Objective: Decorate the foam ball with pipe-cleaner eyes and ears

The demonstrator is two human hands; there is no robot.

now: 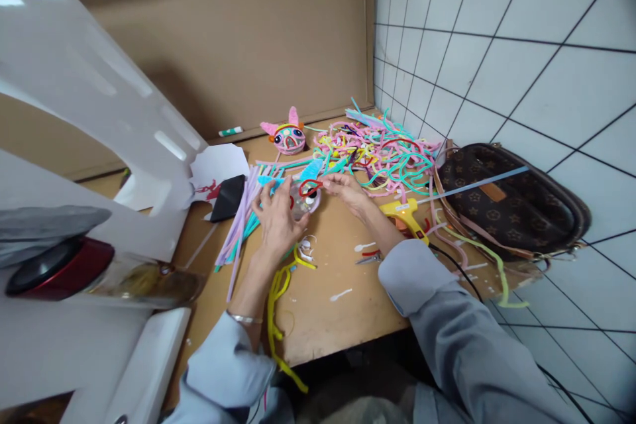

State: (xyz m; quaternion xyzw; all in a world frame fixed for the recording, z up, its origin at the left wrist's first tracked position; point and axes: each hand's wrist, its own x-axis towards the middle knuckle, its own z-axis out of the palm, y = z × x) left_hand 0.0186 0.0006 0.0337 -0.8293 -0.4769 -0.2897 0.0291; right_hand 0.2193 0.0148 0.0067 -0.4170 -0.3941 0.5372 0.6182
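My left hand [279,220] is curled around a small craft head [302,208] with blue fuzzy ears and a dark eye, just above the table. Part of the head is hidden behind those fingers. Between the thumb and fingertips of my right hand [348,191] is a red pipe cleaner [318,183], bent into a loop against the front of the head. Beyond both hands stands a finished-looking pink craft head [289,139] with upright ears and round eyes. Yellow pipe cleaners [277,291] trail below my left wrist.
A tangled heap of coloured pipe cleaners [392,152] lies at the back right. Nearby are a yellow glue gun [405,211], a brown handbag [511,199], and pliers-like metal tool [368,260]. Straight pipe cleaners [241,218], a black phone-like object [228,198] and a jar [144,281] are leftward.
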